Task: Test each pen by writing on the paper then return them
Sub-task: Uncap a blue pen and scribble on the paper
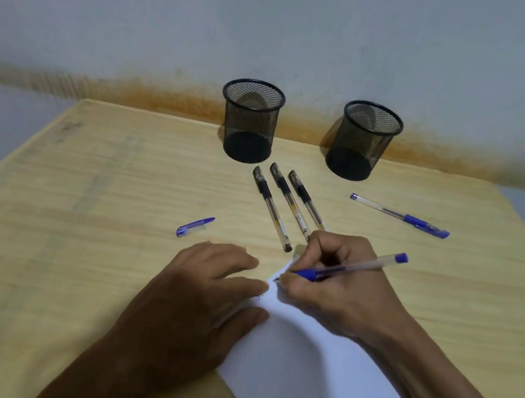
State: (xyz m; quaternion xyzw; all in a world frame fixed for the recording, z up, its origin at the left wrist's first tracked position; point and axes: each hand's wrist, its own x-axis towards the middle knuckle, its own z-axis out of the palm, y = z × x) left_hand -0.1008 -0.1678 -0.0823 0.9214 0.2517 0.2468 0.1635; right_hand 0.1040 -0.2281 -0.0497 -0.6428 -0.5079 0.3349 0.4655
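My right hand [337, 281] grips an uncapped blue pen [364, 268], its tip touching the top corner of a white sheet of paper [303, 379]. My left hand [203, 293] lies flat on the sheet's left edge, fingers spread. The pen's blue cap [195, 226] lies on the table to the left. Three black pens [288, 205] lie side by side beyond my hands. A capped blue pen [400, 216] lies to the right. Two black mesh pen holders, the left one [250, 120] and the right one [363, 141], stand at the back and look empty.
The wooden table [77, 220] ends at a wall just behind the holders. Its left edge runs diagonally at the left, and its right edge shows near the far right.
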